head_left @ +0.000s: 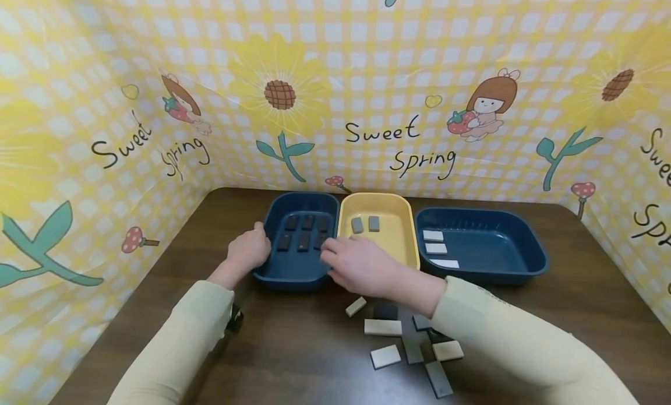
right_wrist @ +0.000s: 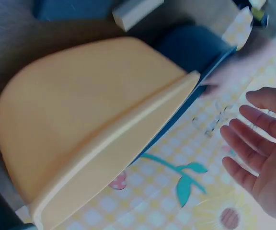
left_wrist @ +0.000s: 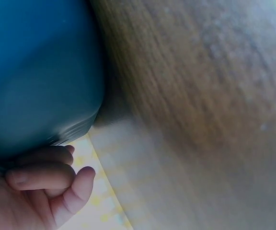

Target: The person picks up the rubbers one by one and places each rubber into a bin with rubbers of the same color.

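My left hand [head_left: 249, 250] holds the left rim of the left blue tray [head_left: 293, 274]. In the left wrist view its curled fingers [left_wrist: 44, 176] lie against the tray's outer wall [left_wrist: 37, 91]. Several dark rectangular tiles [head_left: 303, 242] lie in two rows inside that tray. Over the tray's right edge, beside the yellow tray [head_left: 390, 250], hovers my right hand [head_left: 367, 268]. The right wrist view shows this hand [right_wrist: 272, 153] with loosely bent, spread fingers and nothing between them. From the head, it partly covers the rightmost dark tile and the yellow tray's front.
Two grey tiles [head_left: 373, 224] lie in the yellow tray. The right blue tray [head_left: 493, 247] holds three white tiles [head_left: 436, 249] along its left side. Loose white, grey and dark tiles [head_left: 385, 356] are scattered on the brown table [head_left: 293, 347] in front. A patterned cloth [head_left: 325, 55] hangs behind.
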Tool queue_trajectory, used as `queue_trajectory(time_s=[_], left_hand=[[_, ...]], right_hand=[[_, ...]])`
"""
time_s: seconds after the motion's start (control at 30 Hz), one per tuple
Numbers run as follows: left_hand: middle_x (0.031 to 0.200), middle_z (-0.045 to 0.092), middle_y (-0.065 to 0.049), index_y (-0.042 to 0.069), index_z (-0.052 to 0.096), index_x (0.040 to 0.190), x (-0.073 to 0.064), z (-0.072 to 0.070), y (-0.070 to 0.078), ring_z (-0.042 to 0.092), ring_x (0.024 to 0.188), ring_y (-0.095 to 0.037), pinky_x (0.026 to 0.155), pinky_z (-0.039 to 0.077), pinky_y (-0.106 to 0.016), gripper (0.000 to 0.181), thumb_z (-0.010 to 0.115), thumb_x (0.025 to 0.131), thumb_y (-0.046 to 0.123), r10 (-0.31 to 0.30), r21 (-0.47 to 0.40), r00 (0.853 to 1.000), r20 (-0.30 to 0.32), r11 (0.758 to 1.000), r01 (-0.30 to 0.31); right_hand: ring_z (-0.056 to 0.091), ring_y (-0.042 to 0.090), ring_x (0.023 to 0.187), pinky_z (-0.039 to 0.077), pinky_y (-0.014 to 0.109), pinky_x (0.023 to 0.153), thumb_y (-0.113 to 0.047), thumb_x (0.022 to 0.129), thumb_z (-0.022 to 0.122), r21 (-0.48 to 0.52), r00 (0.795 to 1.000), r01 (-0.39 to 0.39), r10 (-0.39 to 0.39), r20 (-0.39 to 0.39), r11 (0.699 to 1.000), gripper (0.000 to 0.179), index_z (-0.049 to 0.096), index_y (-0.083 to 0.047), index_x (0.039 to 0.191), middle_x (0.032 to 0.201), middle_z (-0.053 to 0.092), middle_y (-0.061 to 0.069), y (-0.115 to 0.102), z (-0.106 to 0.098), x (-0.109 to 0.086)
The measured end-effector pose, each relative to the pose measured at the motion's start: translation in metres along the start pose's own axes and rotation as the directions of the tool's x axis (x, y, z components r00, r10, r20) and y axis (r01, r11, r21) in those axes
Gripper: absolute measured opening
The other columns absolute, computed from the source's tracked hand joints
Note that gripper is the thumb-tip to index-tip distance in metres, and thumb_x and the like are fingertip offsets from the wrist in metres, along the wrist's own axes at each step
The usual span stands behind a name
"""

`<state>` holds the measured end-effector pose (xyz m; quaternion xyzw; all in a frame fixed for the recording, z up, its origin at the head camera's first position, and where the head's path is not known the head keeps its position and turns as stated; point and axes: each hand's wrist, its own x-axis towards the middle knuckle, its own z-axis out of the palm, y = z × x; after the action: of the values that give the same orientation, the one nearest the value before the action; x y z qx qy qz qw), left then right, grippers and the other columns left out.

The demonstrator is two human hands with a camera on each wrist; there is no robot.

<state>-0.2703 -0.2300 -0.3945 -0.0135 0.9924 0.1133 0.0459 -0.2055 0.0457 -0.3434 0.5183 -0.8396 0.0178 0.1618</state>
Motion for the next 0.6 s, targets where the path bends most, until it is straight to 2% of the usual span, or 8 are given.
queue_trajectory(time_s=[0.1, 0.27, 0.43, 0.6], left_hand=[[0.095, 0.062, -0.029, -0.016, 0.028, 0.141, 0.001, 0.000, 0.000, 0.060, 0.071, -0.036, 0.068, 0.050, -0.051, 0.054, 0.038, 0.099, 0.016, 0.001, 0.003, 1.000, 0.007, 1.000, -0.001], [0.095, 0.062, -0.030, -0.017, 0.028, 0.140, 0.001, 0.003, -0.003, 0.059, 0.069, -0.035, 0.066, 0.050, -0.051, 0.054, 0.039, 0.099, 0.016, 0.000, 0.013, 1.000, 0.005, 1.000, 0.000], [0.092, 0.062, -0.028, -0.016, 0.029, 0.140, 0.001, 0.003, -0.002, 0.058, 0.068, -0.034, 0.065, 0.050, -0.050, 0.054, 0.040, 0.099, 0.016, -0.003, 0.018, 1.000, 0.001, 1.000, 0.003], [0.089, 0.062, -0.027, -0.016, 0.029, 0.140, 0.002, 0.002, -0.001, 0.058, 0.067, -0.033, 0.065, 0.050, -0.050, 0.053, 0.040, 0.099, 0.016, -0.008, 0.013, 1.000, 0.001, 1.000, 0.008]], right_hand=[[0.059, 0.013, 0.091, 0.049, 0.026, 0.079, -0.027, 0.092, 0.066, -0.036, 0.996, 0.076, -0.075, 0.040, 0.996, 0.021, 0.068, -0.014, 0.109, 0.107, 0.064, 0.000, -0.010, 0.001, -0.012], [0.054, 0.009, 0.080, 0.044, 0.018, 0.067, -0.022, 0.093, 0.065, -0.093, 0.975, 0.175, -0.159, 0.158, 0.980, 0.011, 0.067, -0.017, 0.103, 0.095, 0.061, -0.005, -0.026, 0.012, -0.028], [0.051, 0.008, 0.075, 0.041, 0.016, 0.061, -0.016, 0.091, 0.068, -0.176, 0.940, 0.238, -0.181, 0.288, 0.955, 0.011, 0.069, -0.020, 0.102, 0.087, 0.057, -0.005, -0.033, 0.025, -0.037], [0.054, 0.009, 0.073, 0.039, 0.018, 0.054, -0.017, 0.094, 0.064, -0.300, 0.932, 0.276, -0.178, 0.316, 0.913, 0.009, 0.071, -0.023, 0.098, 0.084, 0.057, -0.005, -0.037, 0.036, -0.042]])
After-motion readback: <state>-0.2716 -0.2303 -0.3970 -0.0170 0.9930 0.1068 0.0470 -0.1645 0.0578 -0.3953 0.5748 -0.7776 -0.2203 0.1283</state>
